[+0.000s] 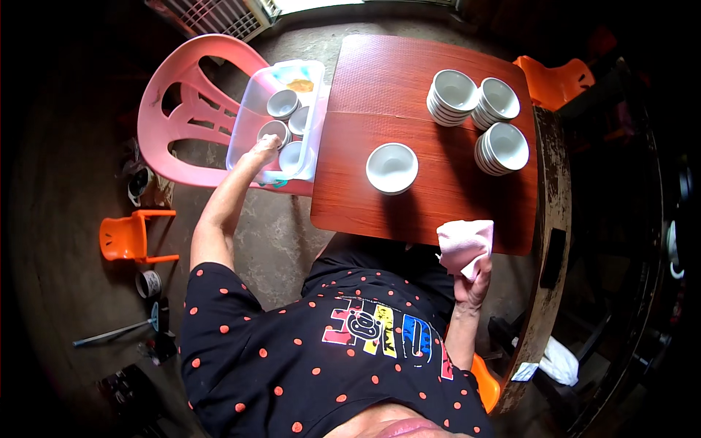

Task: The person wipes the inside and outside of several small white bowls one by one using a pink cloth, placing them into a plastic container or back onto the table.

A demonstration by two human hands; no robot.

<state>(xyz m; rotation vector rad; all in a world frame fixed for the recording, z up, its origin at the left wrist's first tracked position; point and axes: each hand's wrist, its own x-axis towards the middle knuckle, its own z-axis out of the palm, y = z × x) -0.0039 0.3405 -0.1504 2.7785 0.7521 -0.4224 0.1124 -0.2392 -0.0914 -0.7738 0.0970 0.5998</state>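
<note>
My left hand (267,148) reaches into a translucent plastic bin (242,128), its fingers on the rim of a white bowl (271,130) at the top of a stack. Around that stack, the bin holds several more white bowls. In my right hand (474,284) is a bunched pink cloth (465,246), held at the table's front edge. A single white bowl (392,167) stands upright on the red-brown wooden table (361,131). Toward the table's right side are three stacks of white bowls: a back stack (453,93), one beside it (499,99) and a front one (501,148).
The bin rests on a pink plastic chair (159,120) against the table's left side. An orange chair (556,82) is at the back right, and a small orange chair (123,238) stands on the floor at left. A worn wooden plank (553,191) runs along the table's right.
</note>
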